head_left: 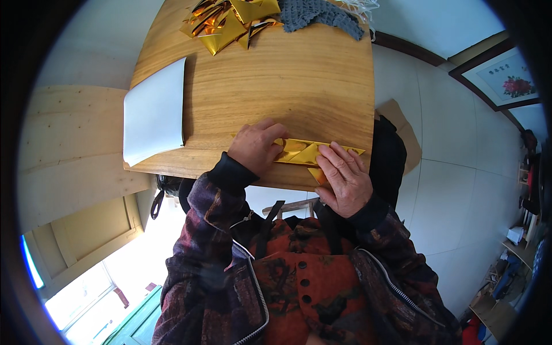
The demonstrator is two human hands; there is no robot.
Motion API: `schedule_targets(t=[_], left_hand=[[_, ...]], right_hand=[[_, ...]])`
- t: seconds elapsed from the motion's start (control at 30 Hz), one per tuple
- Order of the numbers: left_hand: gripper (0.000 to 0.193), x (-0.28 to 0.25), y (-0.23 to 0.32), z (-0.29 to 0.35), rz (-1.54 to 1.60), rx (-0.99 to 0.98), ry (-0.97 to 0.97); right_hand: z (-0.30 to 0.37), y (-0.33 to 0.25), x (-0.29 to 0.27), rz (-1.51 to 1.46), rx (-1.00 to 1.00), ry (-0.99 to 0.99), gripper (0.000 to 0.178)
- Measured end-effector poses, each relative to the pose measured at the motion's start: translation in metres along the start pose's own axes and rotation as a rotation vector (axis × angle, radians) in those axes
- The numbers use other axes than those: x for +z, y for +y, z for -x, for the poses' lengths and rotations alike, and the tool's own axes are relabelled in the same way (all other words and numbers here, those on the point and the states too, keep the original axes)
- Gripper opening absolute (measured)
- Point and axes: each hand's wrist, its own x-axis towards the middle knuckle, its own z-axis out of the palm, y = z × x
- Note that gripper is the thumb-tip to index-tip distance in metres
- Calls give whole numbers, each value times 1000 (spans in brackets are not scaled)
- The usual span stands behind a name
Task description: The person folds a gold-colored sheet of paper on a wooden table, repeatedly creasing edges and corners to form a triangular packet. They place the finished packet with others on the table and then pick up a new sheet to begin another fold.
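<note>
A folded strip of shiny gold foil paper (300, 152) lies along the near edge of the wooden table (276, 80). A pointed gold flap (318, 175) sticks out from its lower side toward me. At the strip's left end is my left hand (257, 148), its fingers curled and closed on the paper; the fingertips are partly hidden. My right hand (347, 179) rests over the right part of the strip with fingers stretched out flat on it and the thumb lower, beside the flap.
A stack of white sheets (154, 112) sits at the table's left edge. Folded gold foil pieces (221, 26) are heaped at the far side, beside a grey-blue textured cloth (319, 17). Brown cardboard (399, 129) stands right of the table, and a framed flower picture (506, 80) is farther right.
</note>
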Motion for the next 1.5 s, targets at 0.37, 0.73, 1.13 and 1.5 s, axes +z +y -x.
schedule_targets(t=[0.37,0.73,1.13,1.5], left_hand=[[22,0,2,0,26,-27,-4],[22,0,4,0,14,-27,4],[13,9,21,4,-398,95,114],[18,11,33,19,-485,115,2]], right_hand=[[-4,-2,3,96,-37,-60,76],[-4,-2,6,120,-22,-55,75],[-3,-1,9,156,-49,-43,71],[-3,-3,9,159,-23,-83,67]])
